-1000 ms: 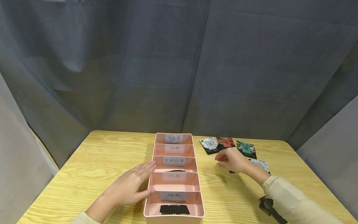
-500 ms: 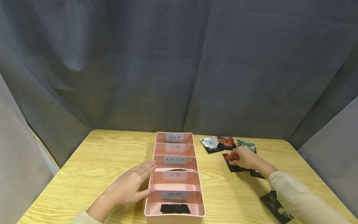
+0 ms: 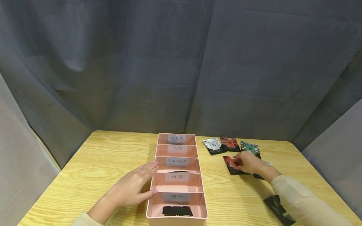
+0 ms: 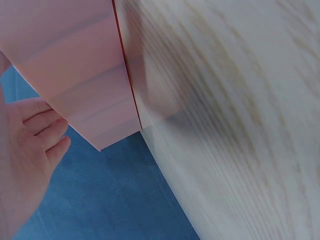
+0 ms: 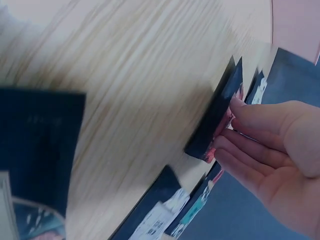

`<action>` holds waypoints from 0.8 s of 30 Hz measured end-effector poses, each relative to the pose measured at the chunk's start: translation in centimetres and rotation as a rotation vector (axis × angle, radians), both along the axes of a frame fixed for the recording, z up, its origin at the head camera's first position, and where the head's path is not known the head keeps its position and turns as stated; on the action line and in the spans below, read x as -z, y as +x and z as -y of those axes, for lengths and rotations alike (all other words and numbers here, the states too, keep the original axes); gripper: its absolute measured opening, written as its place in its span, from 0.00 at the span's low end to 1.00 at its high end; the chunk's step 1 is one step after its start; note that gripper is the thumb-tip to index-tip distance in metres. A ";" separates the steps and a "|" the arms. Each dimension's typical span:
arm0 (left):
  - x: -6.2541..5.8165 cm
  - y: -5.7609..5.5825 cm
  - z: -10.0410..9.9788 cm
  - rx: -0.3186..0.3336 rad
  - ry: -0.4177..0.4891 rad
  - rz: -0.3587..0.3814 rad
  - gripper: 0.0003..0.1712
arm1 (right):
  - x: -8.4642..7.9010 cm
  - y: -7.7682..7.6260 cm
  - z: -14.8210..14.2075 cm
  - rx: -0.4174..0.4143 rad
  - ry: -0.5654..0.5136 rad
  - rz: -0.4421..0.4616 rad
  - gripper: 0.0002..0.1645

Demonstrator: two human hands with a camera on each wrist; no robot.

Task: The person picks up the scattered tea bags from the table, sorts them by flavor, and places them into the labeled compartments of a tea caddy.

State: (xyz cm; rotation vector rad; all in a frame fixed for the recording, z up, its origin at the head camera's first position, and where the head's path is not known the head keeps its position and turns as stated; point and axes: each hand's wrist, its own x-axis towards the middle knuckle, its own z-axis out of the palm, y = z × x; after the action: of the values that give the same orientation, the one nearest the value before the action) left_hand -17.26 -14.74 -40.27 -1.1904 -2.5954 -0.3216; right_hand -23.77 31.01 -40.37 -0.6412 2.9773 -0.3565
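A long pink box (image 3: pixel 199 175) with labelled compartments stands mid-table in the head view. My left hand (image 3: pixel 131 185) rests along its left wall, fingers straight, fingertips and thumb on the rim. To the box's right, my right hand (image 3: pixel 249 163) pinches a red-and-black tea sachet (image 3: pixel 228 161) with curled fingers, low at the table. The right wrist view has the thumb and fingers on the red face of this sachet (image 5: pixel 212 122), which tilts there; part of its print is covered. A white-and-black sachet (image 3: pixel 263 177) lies partly hidden under the right wrist.
Behind the right hand lie a white sachet (image 3: pixel 213 145), a red sachet (image 3: pixel 230 144) and a green sachet (image 3: pixel 251 148). A dark sachet (image 3: pixel 278 208) lies by the right sleeve. Black packets (image 3: pixel 177 210) sit in the box's front compartment. A grey curtain (image 3: pixel 181 69) hangs behind the table.
My right hand has moved right and slightly down onto the red-and-black tea sachet, which has shifted slightly left in the last half second. The left hand stays on the box.
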 end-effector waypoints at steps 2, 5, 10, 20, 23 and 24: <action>0.0 0.0 0.0 -0.002 0.001 0.002 0.39 | 0.0 0.1 0.4 -0.016 -0.004 -0.007 0.13; 0.0 0.0 0.0 -0.005 0.000 -0.001 0.39 | 0.1 0.2 1.1 -0.058 -0.018 -0.018 0.12; 0.0 0.1 0.0 -0.009 -0.003 -0.007 0.39 | -0.1 0.7 2.5 -0.115 -0.029 -0.019 0.10; -0.1 0.1 0.0 -0.007 0.000 -0.003 0.39 | -1.1 1.7 4.9 -0.094 -0.016 0.036 0.09; -0.1 0.1 0.0 -0.007 -0.001 -0.003 0.39 | -1.2 1.5 5.0 -0.077 -0.002 0.020 0.10; -0.1 0.1 0.0 -0.007 -0.002 -0.002 0.39 | -1.2 1.4 5.0 -0.077 0.005 0.006 0.10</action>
State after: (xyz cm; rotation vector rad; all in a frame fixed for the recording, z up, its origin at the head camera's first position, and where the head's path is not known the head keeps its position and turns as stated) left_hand -17.15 -14.75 -40.17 -1.1812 -2.5979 -0.3159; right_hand -22.39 26.05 -39.18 -0.7503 2.9371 -0.3444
